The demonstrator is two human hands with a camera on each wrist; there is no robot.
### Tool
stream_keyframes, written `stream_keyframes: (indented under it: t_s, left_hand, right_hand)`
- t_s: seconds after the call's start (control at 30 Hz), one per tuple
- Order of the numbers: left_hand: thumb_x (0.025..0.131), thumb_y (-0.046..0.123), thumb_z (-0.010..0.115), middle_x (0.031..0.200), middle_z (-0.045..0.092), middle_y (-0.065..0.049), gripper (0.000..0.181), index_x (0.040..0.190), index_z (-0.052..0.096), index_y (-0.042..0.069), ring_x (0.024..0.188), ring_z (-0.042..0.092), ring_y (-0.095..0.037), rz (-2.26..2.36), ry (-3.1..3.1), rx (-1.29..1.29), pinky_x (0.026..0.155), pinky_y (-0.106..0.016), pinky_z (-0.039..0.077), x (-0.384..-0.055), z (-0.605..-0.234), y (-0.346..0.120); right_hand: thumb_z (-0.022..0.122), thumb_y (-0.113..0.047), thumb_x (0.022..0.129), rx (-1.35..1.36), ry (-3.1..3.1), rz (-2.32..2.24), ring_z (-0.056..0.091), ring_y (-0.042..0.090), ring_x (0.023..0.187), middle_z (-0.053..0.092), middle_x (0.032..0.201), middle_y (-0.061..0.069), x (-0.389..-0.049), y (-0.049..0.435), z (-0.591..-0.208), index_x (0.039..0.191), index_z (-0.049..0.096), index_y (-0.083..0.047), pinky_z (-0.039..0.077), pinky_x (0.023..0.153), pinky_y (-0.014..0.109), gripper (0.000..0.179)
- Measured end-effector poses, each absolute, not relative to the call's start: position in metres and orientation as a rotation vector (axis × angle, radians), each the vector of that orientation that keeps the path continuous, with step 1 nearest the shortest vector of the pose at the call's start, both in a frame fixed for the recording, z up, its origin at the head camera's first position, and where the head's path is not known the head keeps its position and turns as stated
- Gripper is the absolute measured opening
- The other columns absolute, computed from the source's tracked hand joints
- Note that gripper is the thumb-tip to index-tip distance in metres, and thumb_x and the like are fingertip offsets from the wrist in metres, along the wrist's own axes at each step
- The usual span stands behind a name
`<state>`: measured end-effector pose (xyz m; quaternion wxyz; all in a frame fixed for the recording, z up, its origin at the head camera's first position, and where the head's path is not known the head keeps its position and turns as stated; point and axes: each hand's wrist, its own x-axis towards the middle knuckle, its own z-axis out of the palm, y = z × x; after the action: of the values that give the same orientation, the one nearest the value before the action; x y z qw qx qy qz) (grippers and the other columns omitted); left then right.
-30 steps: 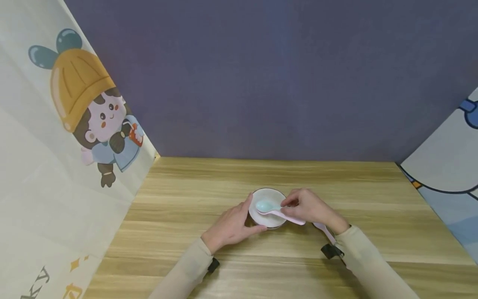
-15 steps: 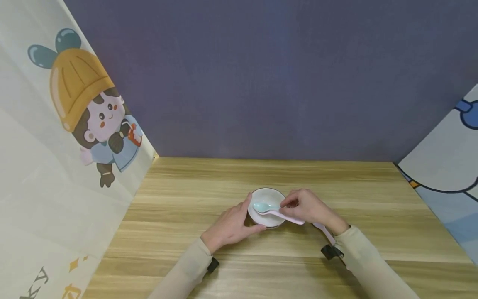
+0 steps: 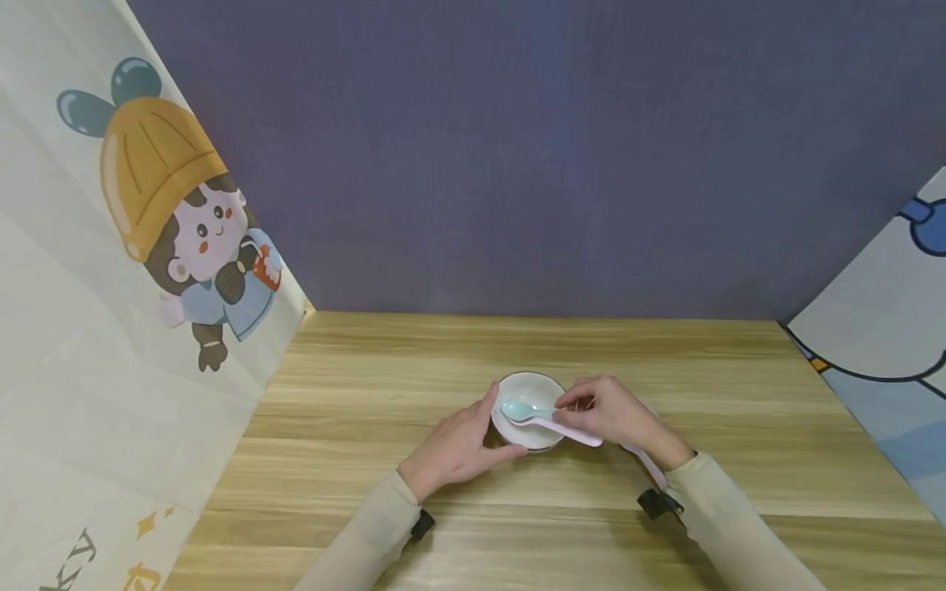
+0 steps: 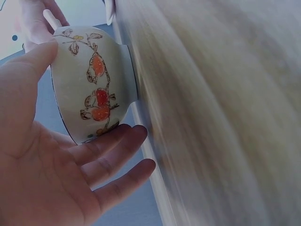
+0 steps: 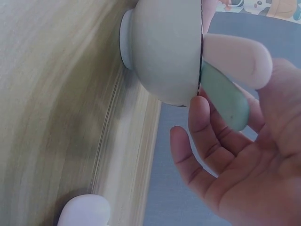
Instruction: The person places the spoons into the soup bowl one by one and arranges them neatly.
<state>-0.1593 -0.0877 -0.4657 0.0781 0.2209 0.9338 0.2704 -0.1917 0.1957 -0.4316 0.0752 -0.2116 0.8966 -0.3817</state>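
Note:
A white bowl with a dark rim stands on the table; its outside carries a red fruit-and-branch print in the left wrist view. My left hand holds it from the left side, thumb and fingers spread around the wall. Inside lie a mint-green spoon and, just in front of it, a pink spoon, both handles crossing the right rim. Thumb and fingertips of my right hand pinch the green spoon's handle. In the right wrist view the pink handle runs beside the thumb.
Another pink spoon lies on the wooden table, partly under the right wrist; its rounded end shows in the right wrist view. A dark blue-grey panel rises behind the table, with printed cloths at both sides.
The green spoon's scoop has slid slightly left inside the bowl, mostly during the first half second. Both hands and the bowl stay nearly in place.

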Motion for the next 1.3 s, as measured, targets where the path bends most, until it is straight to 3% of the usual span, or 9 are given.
stream_keyframes:
  t_s: [0.47,0.77,1.1,1.3]
  left_hand:
    - [0.094,0.08,0.058,0.162,0.053,-0.016,0.115,0.172,0.014,0.008,0.142,0.058,-0.032,0.817,2.789,0.662,0.115,-0.051,0.051,-0.16,-0.465,-0.087]
    - [0.094,0.079,0.059,0.162,0.052,-0.016,0.115,0.172,0.014,0.008,0.143,0.058,-0.033,0.806,2.789,0.646,0.117,-0.051,0.049,-0.16,-0.466,-0.087]
    - [0.094,0.078,0.06,0.161,0.054,-0.015,0.115,0.172,0.014,0.008,0.142,0.059,-0.032,0.823,2.783,0.659,0.117,-0.051,0.049,-0.16,-0.468,-0.087]
    - [0.095,0.078,0.06,0.161,0.054,-0.015,0.114,0.172,0.013,0.008,0.142,0.059,-0.033,0.814,2.785,0.664,0.117,-0.052,0.049,-0.16,-0.466,-0.088]
  right_hand:
    - [0.083,-0.029,0.094,-0.554,2.695,-1.199,0.067,0.009,0.076,0.078,0.09,-0.004,-0.189,0.203,-0.437,0.102,0.085,-0.017,0.056,0.065,0.023,0.015]
    - [0.079,-0.03,0.098,-0.499,2.673,-1.247,0.072,0.011,0.088,0.082,0.103,0.001,-0.184,0.21,-0.44,0.109,0.084,-0.011,0.059,0.075,0.023,0.022]
    - [0.078,-0.027,0.099,-0.465,2.655,-1.316,0.073,0.006,0.09,0.082,0.103,0.001,-0.174,0.22,-0.444,0.11,0.083,-0.009,0.059,0.078,0.022,0.022]
    - [0.079,-0.027,0.099,-0.38,2.697,-1.318,0.066,0.005,0.083,0.081,0.106,0.003,-0.168,0.233,-0.447,0.109,0.084,-0.013,0.055,0.07,0.022,0.018]
